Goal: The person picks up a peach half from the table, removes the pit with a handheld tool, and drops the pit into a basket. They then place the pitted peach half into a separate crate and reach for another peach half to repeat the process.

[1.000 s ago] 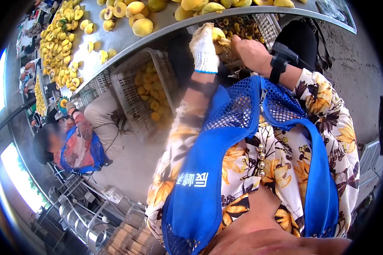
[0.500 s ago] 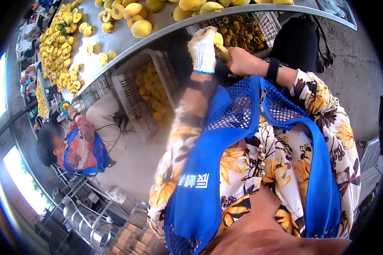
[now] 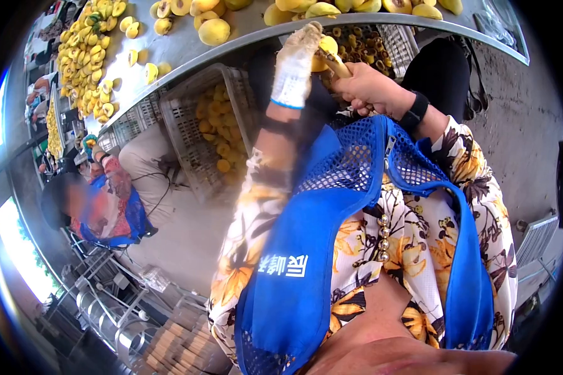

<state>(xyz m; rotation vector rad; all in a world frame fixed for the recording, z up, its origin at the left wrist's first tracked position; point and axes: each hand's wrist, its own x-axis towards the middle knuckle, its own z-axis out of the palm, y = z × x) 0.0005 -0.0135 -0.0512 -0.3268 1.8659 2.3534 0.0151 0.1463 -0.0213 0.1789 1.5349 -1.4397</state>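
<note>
My left hand (image 3: pixel 296 65), in a white knitted glove with a soiled fingertip area, is closed around a yellow peach (image 3: pixel 328 45). Just to its right, my bare right hand (image 3: pixel 375 87) grips a tan-handled tool (image 3: pixel 338 65) whose working end is hidden against the fruit. Both hands are close together over my lap, below the table edge. Beyond them is a crate (image 3: pixel 399 47) with many brown-and-yellow fruit pieces, apparently pit remains.
The metal table (image 3: pixel 244 28) carries whole and halved yellow peaches, with a large heap (image 3: pixel 84 59) at left. A crate (image 3: pixel 184 122) of peach halves stands left of my legs. Another person (image 3: pixel 109 206) sits further left. A plastic bag (image 3: pixel 497 28) lies at the table's right corner.
My right hand has turned and now shows more of the tool's handle. Both hands remain close together at the peach. The whole view has shifted slightly.
</note>
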